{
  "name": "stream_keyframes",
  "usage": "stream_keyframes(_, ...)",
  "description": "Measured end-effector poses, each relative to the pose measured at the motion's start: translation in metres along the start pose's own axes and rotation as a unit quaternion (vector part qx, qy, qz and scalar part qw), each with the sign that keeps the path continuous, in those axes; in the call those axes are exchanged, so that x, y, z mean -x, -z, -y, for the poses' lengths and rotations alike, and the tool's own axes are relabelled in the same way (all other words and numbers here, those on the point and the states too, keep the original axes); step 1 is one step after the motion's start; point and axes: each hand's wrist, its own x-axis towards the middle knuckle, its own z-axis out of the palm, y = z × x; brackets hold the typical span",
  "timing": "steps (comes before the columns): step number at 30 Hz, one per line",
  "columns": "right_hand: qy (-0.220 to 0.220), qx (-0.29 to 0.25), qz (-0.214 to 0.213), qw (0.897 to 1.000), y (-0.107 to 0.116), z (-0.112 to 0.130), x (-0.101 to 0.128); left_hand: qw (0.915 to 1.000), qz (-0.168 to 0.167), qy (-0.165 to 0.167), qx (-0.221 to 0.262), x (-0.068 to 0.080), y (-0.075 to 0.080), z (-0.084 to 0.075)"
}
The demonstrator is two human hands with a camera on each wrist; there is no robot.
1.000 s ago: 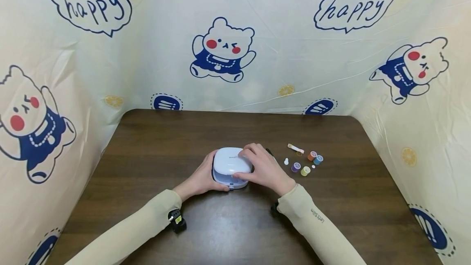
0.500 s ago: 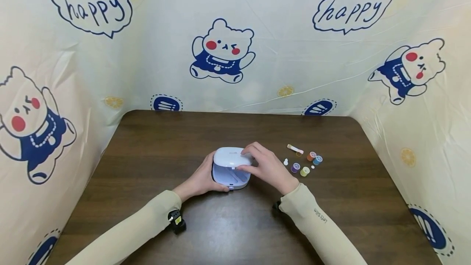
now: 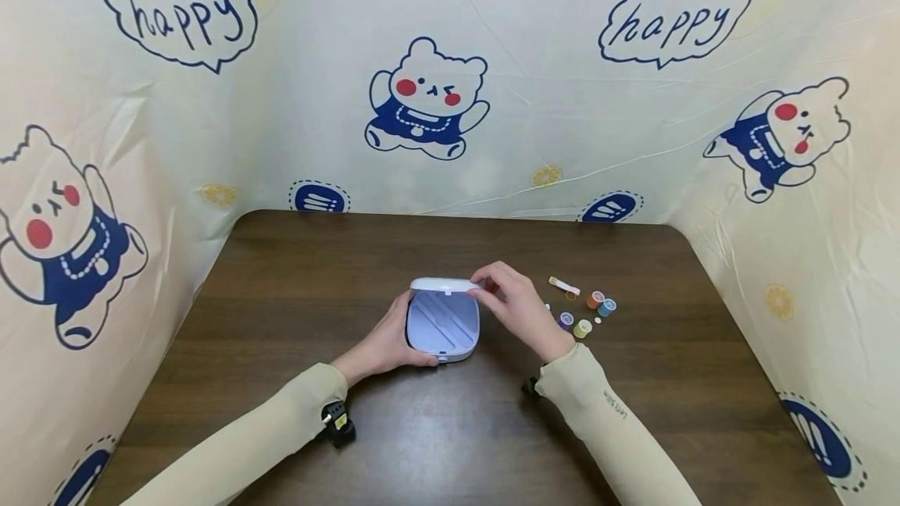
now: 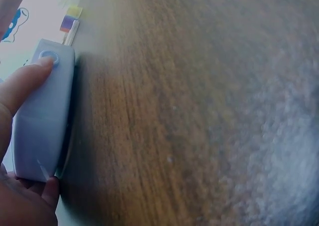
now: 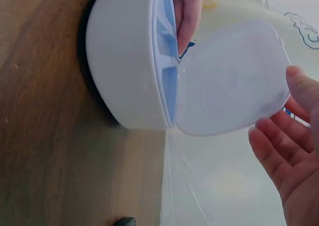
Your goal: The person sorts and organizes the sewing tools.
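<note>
Head view has the white case (image 3: 460, 355) near the middle of the dark wooden surface (image 3: 316, 256), its lid (image 3: 443, 285) raised at the far side and seen almost edge-on. Your left hand (image 3: 383, 340) grips the case by its left side, with the thumb along the front edge; the left wrist view shows that thumb on the round button (image 4: 55, 56) and fingertips at the bottom edge. Your right hand (image 3: 520, 307) pinches the lid by its right edge between thumb and fingers, and the right wrist view shows the lid standing well open from the base. Inside the case you can see pale blue dividers running diagonally.

Just beyond your right hand, small cylinders lie on the surface: an orange one (image 3: 595, 299) next to a blue one (image 3: 608, 305), with a purple one (image 3: 566, 320) and a yellow one (image 3: 583, 328) nearer you. A short white strip (image 3: 565, 286) lies behind them. Printed cloth (image 3: 534, 45) hangs around the surface.
</note>
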Motion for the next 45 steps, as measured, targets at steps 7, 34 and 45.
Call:
stream_keyframes(7, -0.038, -0.018, -0.024, 0.999, 0.004, -0.005, -0.005, 0.9998, 0.017, 0.003, 0.008, 0.001, 0.003, 0.002)
stream_keyframes(34, -0.111, -0.030, -0.095, 0.989, -0.004, -0.028, -0.031, 0.9991, 0.042, 0.007, 0.007, 0.002, 0.013, 0.003)
stream_keyframes(45, -0.142, -0.041, -0.110, 0.983, -0.009, -0.039, -0.038, 0.9988, 0.048, 0.004, 0.007, 0.004, 0.014, 0.002)
